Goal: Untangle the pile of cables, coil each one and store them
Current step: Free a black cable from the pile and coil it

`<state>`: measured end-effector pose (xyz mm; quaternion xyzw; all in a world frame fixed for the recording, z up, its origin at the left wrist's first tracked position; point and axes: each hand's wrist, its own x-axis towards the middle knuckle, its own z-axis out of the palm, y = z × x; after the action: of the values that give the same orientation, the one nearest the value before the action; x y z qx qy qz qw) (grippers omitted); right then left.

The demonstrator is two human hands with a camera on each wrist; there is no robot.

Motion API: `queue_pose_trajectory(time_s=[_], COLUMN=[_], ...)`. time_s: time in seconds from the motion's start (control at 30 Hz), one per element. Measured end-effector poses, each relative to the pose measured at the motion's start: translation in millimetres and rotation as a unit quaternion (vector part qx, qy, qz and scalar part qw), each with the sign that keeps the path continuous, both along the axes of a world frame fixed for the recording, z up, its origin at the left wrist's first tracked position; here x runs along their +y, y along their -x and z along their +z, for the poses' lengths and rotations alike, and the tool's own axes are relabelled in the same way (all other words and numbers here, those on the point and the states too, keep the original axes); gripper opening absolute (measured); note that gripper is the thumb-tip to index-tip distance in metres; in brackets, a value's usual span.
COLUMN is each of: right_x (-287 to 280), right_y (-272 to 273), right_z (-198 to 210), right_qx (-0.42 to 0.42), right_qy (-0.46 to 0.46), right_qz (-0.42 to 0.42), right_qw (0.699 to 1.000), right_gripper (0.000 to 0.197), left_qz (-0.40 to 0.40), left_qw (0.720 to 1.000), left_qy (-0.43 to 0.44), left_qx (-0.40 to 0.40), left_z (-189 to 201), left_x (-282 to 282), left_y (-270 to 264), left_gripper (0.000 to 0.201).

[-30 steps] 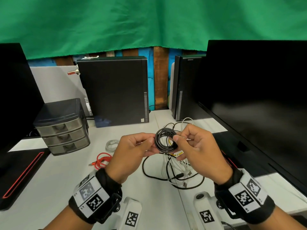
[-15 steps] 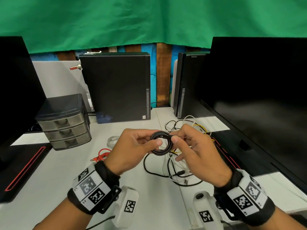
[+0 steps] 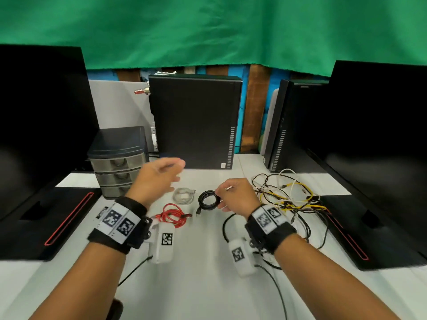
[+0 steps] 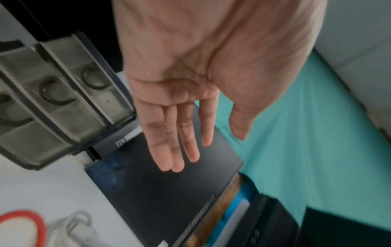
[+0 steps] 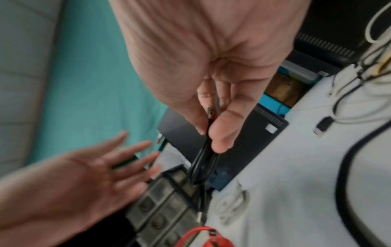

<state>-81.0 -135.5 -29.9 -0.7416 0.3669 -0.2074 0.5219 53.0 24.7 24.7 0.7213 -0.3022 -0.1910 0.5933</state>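
My right hand (image 3: 227, 192) (image 5: 213, 132) pinches a coiled black cable (image 3: 208, 199) (image 5: 203, 165) between thumb and forefinger, low over the white desk (image 3: 208, 262). My left hand (image 3: 161, 175) (image 4: 190, 133) is in the air with straight fingers and holds nothing, near the grey drawer unit (image 3: 117, 160) (image 4: 59, 100). A coiled red cable (image 3: 173, 214) and a coiled white cable (image 3: 183, 196) lie on the desk left of the black coil. A tangle of yellow, white and black cables (image 3: 288, 197) lies to the right of my right hand.
Two black computer towers (image 3: 194, 121) (image 3: 284, 125) stand at the back. Dark monitors (image 3: 39, 125) (image 3: 379, 139) flank the desk on both sides, their bases (image 3: 46, 218) (image 3: 369, 232) on it. A long black cable (image 3: 227, 229) loops under my right wrist.
My left hand let go of the black coil and moved left and away toward the drawer unit. My right hand carried the coil down and left beside the red and white coils.
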Motion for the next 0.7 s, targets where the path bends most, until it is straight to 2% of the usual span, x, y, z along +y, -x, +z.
queue_pose_trajectory(time_s=[0.1,0.13,0.17,0.23,0.3,0.37,0.43,0.57,0.7], right_x=[-19,-24,-28,-34,-35,-40,-44,-44,-33], right_y=[-33,-40,-45,-51,-50,-40,-15,61,130], right_z=[-23,-28,-33,-40,-38,-26,-4,35,45], right_qx=[0.07,0.11,0.12,0.122,0.137,0.11,0.071,0.003,-0.014], right_qy=[0.003,0.014,0.006,0.002,0.006,-0.014,-0.008,0.001,0.023], right_qz=[-0.044,-0.045,-0.056,-0.037,-0.025,-0.026,-0.035,-0.054,-0.07], right_qw=[0.997,0.993,0.991,0.992,0.99,0.994,0.997,0.999,0.997], right_gripper=[0.008,0.018,0.028,0.036,0.036,0.023,0.012,0.013,0.008], left_qz=[0.034,0.038,0.04,0.038,0.034,0.019,-0.003,-0.082,-0.201], left_qw=[0.997,0.997,0.996,0.996,0.996,0.998,0.999,0.996,0.968], left_qy=[0.056,0.061,0.063,0.062,0.06,0.046,0.028,-0.016,-0.106], left_qx=[0.039,0.041,0.041,0.045,0.049,0.042,0.036,-0.01,-0.105], left_z=[12,13,14,13,11,7,0,-22,-47], left_x=[14,16,17,18,15,12,5,-21,-51], left_y=[-17,-21,-23,-23,-20,-13,-4,26,68], left_gripper=[0.01,0.011,0.011,0.01,0.009,0.009,0.01,0.012,0.014])
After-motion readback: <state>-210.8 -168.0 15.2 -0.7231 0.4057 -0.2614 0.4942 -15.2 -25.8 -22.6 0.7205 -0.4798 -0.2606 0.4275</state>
